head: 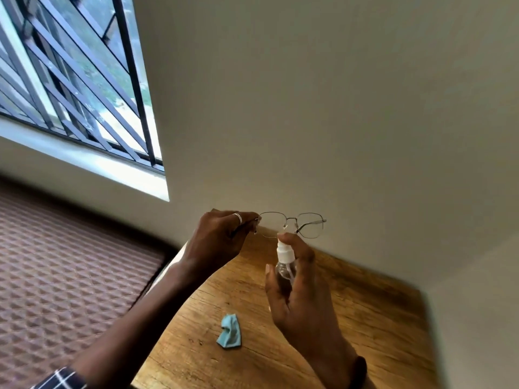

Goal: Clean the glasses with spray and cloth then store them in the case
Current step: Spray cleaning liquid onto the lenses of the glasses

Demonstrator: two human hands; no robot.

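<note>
Thin metal-framed glasses are held up in the air in front of the wall, above the far edge of the wooden table. My left hand pinches them at their left end, by the hinge. My right hand grips a small clear spray bottle with a white pump top, the forefinger lying on the pump just below the lenses. A crumpled light blue cloth lies on the table below my hands. No case is in view.
The table stands in a corner against a plain pale wall. A barred window is up at the left. Left of the table is a brown quilted surface.
</note>
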